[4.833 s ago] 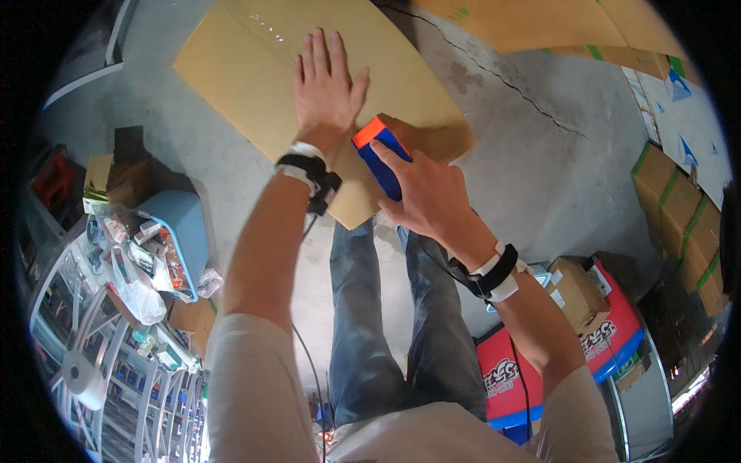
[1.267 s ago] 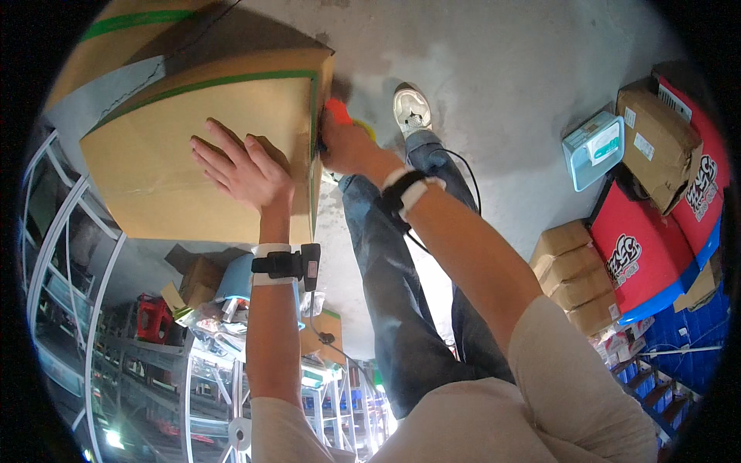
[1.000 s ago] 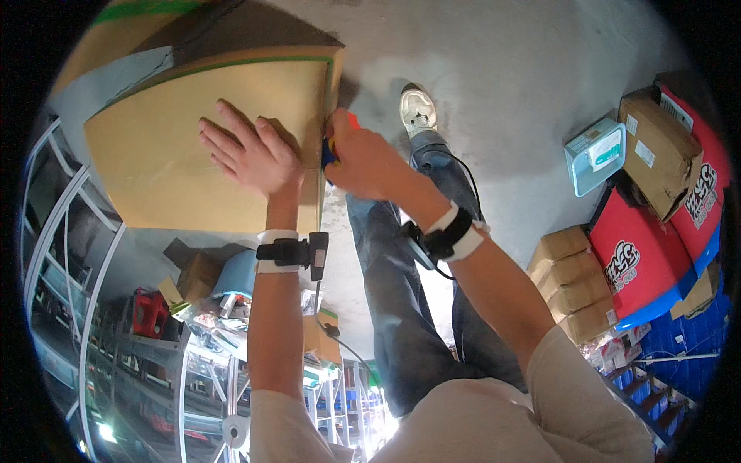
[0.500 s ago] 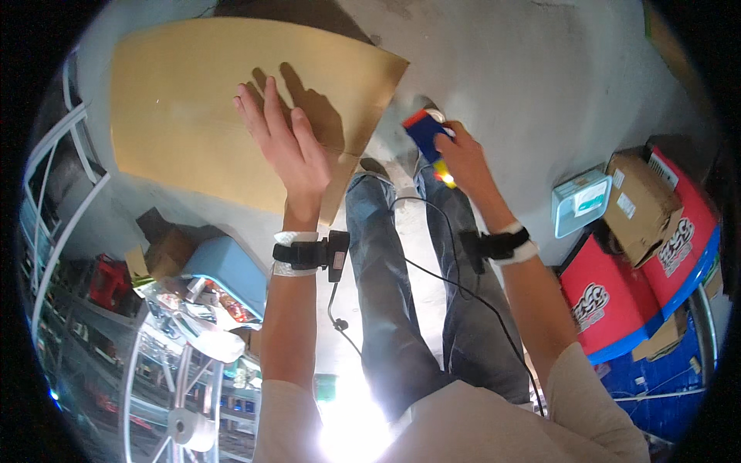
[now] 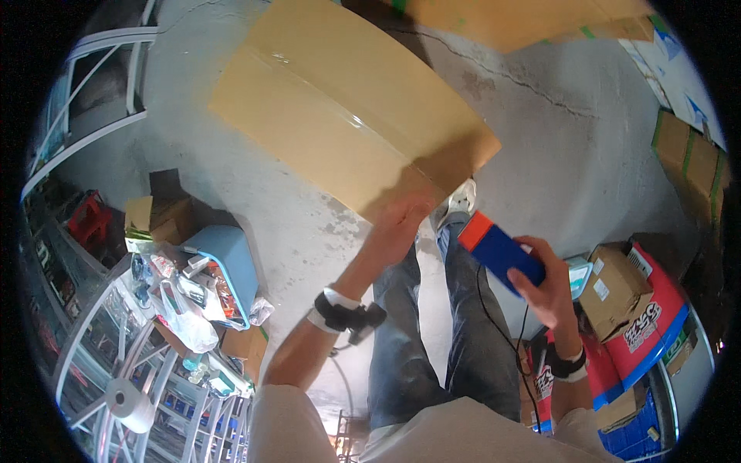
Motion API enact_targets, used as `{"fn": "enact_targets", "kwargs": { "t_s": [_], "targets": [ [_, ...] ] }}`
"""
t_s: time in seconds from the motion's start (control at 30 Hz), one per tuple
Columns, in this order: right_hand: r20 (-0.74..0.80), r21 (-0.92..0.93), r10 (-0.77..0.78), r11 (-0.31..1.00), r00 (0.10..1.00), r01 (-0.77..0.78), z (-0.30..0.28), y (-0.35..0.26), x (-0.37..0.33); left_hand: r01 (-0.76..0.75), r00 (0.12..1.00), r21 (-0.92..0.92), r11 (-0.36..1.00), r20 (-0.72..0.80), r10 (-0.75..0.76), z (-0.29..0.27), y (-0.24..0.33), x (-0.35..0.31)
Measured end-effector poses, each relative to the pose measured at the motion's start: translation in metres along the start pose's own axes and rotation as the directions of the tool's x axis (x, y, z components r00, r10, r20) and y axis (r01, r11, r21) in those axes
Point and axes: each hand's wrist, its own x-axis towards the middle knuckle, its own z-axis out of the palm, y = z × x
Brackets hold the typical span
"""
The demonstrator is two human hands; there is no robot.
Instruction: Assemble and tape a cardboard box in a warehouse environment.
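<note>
A large brown cardboard piece (image 5: pixel 340 100) lies on the floor in front of me, with a strip of clear tape along its seam. My left hand (image 5: pixel 403 220) is at its near right edge, over the cardboard's shadowed part. Its fingers are blurred and partly in shadow, so their grip is hidden. To the right, my right hand (image 5: pixel 546 287) is closed around a blue block-shaped box (image 5: pixel 503 253) with an orange end. That box is tilted, its orange end pointing up and left, above my right leg and apart from the cardboard.
At left stand a light-blue bin (image 5: pixel 231 262) full of mixed items, a small open carton (image 5: pixel 171 220) and metal racks (image 5: pixel 93 139). Red and blue packages (image 5: pixel 656 309) with a brown carton (image 5: pixel 614 297) are at right. Another cardboard sheet (image 5: pixel 532 19) lies farther off. A cable (image 5: pixel 494 328) hangs across my legs.
My left hand has come down from above the cardboard to its near edge. My right hand has moved right and nearer with the blue box. The view has turned; the tape seam now shows.
</note>
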Motion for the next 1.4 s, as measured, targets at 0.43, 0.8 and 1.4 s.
{"fn": "enact_targets", "kwargs": {
  "t_s": [0.43, 0.8, 1.4],
  "targets": [
    [0.004, 0.230, -0.475, 0.857, 0.880, 0.461, -0.012, -0.109, -0.009, 0.493, 0.869, -0.820, 0.291, 0.449, -0.206, -0.105, 0.066, -0.029],
    [0.054, 0.210, -0.473, 0.867, 0.880, 0.453, -0.002, -0.152, 0.031, 0.458, 0.880, -0.836, 0.301, 0.379, -0.285, -0.128, 0.037, 0.002],
    [-0.098, 0.304, -0.145, 0.938, 0.985, 0.168, 0.091, -0.333, 0.091, -0.068, 0.985, -0.541, 0.838, -0.167, -0.028, -0.409, -0.171, 0.232]
  ]
}}
